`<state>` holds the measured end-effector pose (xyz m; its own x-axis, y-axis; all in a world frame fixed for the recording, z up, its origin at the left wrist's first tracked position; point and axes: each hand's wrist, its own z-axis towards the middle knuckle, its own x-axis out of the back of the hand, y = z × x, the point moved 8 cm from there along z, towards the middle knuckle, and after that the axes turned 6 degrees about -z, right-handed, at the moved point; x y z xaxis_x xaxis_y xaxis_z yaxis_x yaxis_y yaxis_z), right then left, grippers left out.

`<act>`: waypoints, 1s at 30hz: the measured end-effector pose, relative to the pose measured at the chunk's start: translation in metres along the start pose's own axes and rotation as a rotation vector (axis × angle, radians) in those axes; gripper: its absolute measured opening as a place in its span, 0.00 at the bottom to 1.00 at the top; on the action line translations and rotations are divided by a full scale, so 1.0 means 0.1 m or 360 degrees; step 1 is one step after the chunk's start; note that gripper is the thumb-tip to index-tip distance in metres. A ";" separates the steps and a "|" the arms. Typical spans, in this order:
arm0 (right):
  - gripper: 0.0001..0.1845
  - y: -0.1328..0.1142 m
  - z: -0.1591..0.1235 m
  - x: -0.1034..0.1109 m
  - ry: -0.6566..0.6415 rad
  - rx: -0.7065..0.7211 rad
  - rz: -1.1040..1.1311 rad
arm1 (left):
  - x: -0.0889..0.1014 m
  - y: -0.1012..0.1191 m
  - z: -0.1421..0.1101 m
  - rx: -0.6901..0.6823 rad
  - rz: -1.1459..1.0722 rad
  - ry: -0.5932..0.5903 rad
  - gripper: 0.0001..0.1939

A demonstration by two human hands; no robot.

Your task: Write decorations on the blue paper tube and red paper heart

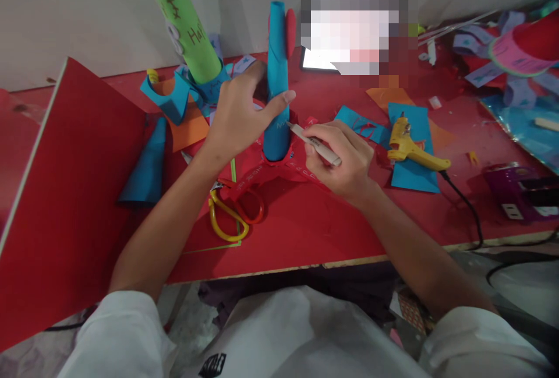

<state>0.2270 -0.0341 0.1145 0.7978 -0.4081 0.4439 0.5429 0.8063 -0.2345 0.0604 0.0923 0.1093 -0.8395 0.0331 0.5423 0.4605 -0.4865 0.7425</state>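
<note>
A pale wall point(105, 17) stands behind a red worktop point(297, 235) scattered with craft pieces. In the head view, a blue tube point(278, 69) stands upright near the middle, on a red cut-paper base point(262, 175). The left hand point(236, 110) steadies it, fingers wrapped partway round and thumb across the front. The right hand point(343, 159) pinches a white pen point(323, 149), its tip at the tube's lower side, beside pale zigzags point(282, 124). The tube looks like rolled paper — probably light, fairly stiff lengthwise, easily dented by a squeeze. A gentle grip around the middle seems best — clear of the red side piece point(290, 31) and any wet ink.
</note>
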 end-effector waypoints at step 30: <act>0.04 -0.05 -0.02 -0.05 -0.0090 0.0004 0.0053 | 0.02 0.11 -0.03 -0.0030 0.0000 -0.0051 0.26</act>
<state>0.2208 -0.0366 0.1120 0.7992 -0.3560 0.4843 0.5155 0.8202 -0.2479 0.0629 0.0844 0.1181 -0.8298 0.0609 0.5547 0.4546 -0.5026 0.7353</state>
